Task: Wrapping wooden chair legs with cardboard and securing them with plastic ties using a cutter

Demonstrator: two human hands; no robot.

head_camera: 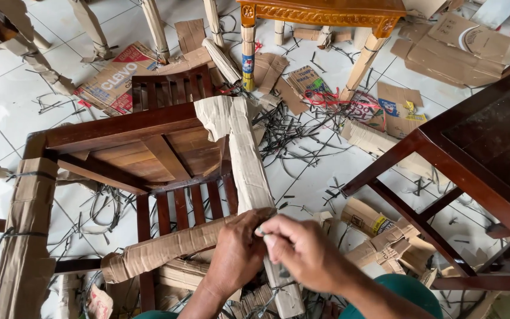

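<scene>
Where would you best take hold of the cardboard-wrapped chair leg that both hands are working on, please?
Probably mid-length on the cardboard-wrapped chair leg, coming from the right: the chair frame crowds its left side, and the left hand and right hand already occupy its near end.

A dark reddish-brown wooden chair lies overturned on the white tiled floor, its slatted parts facing up. 2 of its legs are sheathed in creased brown cardboard wrapping: 1 runs from the seat frame down toward the lower edge of the view, the other slants leftward from the hands. The left hand grips the wrapping where the 2 legs meet, and the right hand pinches at it just beside.
</scene>
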